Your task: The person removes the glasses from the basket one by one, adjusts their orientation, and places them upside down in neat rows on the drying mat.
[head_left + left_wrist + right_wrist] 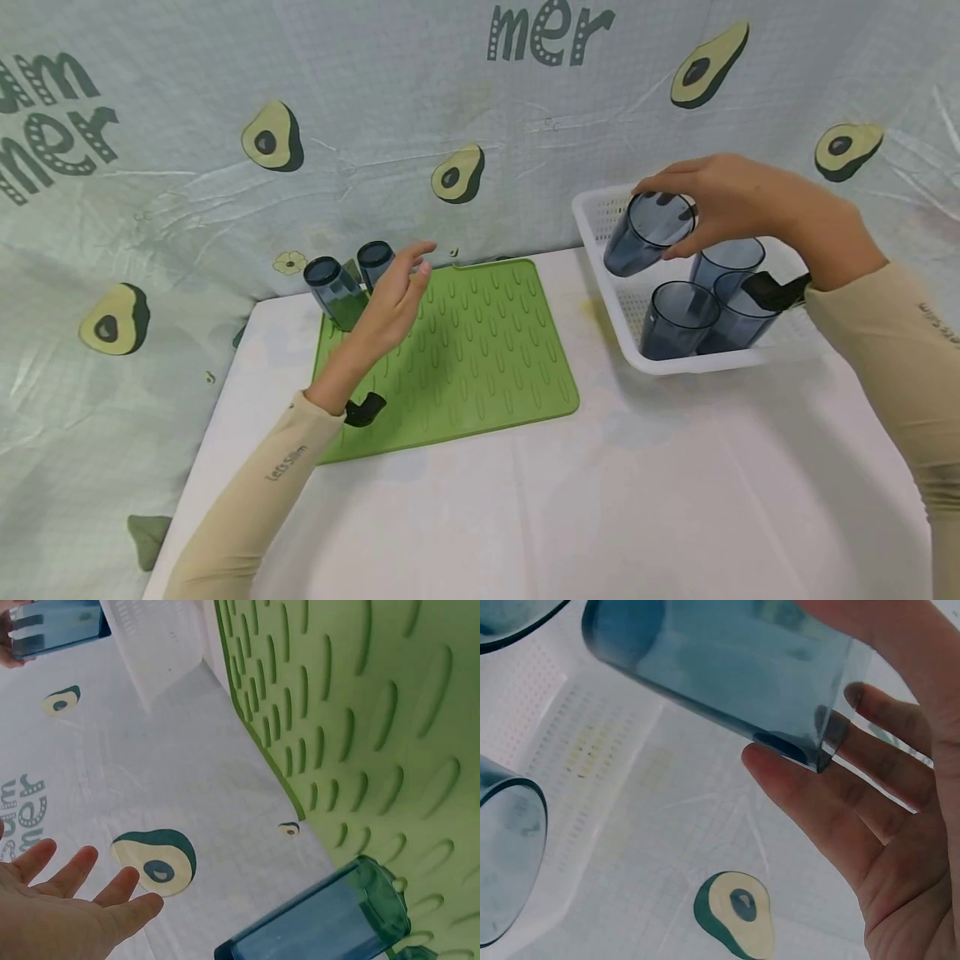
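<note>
My right hand (720,200) grips a blue-tinted glass (712,667) near its rim, thumb on one side and fingers on the other. In the head view that glass is tilted, mouth up, over the left part of a white plastic basket (611,312). Several similar glasses, one of them a front glass (667,333), stand mouth up in the basket. My left hand (386,304) hovers over the green mat (480,358) with fingers extended, holding nothing. Beside it, a glass (341,300) and a second glass (372,257) stand upside down at the mat's far left corner.
A white cloth (600,500) covers the table. Behind it hangs a pale sheet (360,100) printed with avocados and letters. The basket stands at the right, with a strip of tabletop between it and the mat.
</note>
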Action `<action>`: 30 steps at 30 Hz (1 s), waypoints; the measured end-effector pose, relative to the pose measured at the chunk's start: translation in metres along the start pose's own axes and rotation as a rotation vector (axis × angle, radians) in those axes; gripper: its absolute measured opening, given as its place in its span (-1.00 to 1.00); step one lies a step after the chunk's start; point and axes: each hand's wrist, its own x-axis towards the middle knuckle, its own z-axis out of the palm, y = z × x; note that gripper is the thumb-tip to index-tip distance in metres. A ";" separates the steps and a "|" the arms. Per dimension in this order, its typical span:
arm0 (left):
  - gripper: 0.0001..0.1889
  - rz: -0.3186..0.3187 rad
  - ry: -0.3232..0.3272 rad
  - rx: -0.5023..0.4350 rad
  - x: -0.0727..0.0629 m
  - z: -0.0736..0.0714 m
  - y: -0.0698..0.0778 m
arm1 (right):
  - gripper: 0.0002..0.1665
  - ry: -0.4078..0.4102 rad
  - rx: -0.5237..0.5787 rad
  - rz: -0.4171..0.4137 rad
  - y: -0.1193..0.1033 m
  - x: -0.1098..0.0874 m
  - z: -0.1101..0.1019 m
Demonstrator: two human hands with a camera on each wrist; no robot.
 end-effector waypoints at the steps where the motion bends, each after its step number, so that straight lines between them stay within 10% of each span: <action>1: -0.41 0.001 0.001 -0.004 0.000 0.001 0.001 | 0.05 0.013 -0.003 0.004 -0.001 -0.001 -0.001; 30: -0.47 0.095 0.040 -0.060 0.006 0.037 0.013 | 0.08 0.155 0.142 -0.016 -0.030 0.000 -0.005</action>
